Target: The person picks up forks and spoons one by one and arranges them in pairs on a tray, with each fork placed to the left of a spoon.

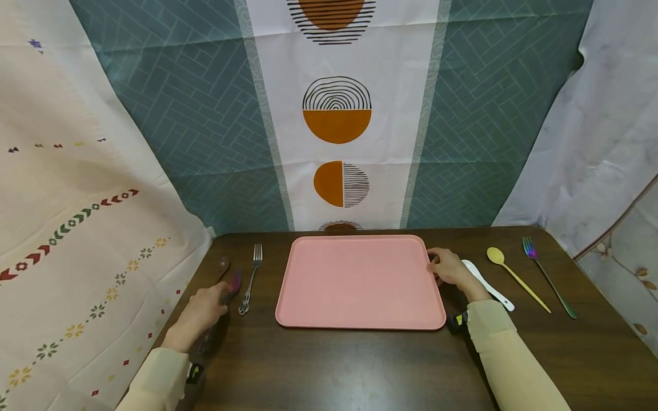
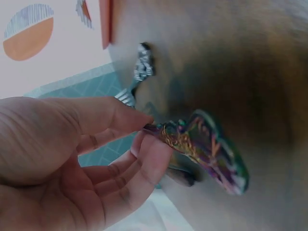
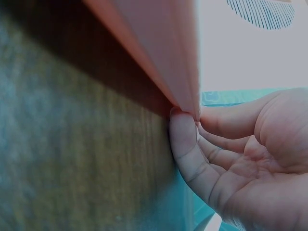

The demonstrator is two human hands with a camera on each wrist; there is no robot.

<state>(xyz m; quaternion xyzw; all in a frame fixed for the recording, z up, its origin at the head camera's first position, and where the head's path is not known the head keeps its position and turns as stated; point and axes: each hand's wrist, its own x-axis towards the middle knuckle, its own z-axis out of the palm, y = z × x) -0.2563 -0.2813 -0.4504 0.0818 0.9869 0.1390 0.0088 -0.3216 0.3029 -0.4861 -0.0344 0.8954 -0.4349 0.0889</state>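
At the left of the table, my left hand (image 1: 203, 311) pinches a purple iridescent fork (image 1: 235, 281) between thumb and fingers. Its ornate handle (image 2: 207, 149) shows green, gold and purple in the left wrist view, standing off the tabletop. Just beyond that hand lies a dark spoon (image 1: 224, 264), partly hidden by it. A silver fork (image 1: 257, 257) with a decorated handle lies to its right. My right hand (image 1: 452, 271) grips the right rim of a pink rectangular tray (image 1: 360, 279); thumb and fingertip pinch the tray's edge in the right wrist view.
Right of the tray lie a white spoon (image 1: 485, 284), a yellow spoon (image 1: 516, 277) and a multicoloured fork (image 1: 547, 274). They rest on a dark wooden table (image 1: 329, 365). Patterned cloth (image 1: 221, 114) hangs behind the table's far edge, with more cloth at both sides.
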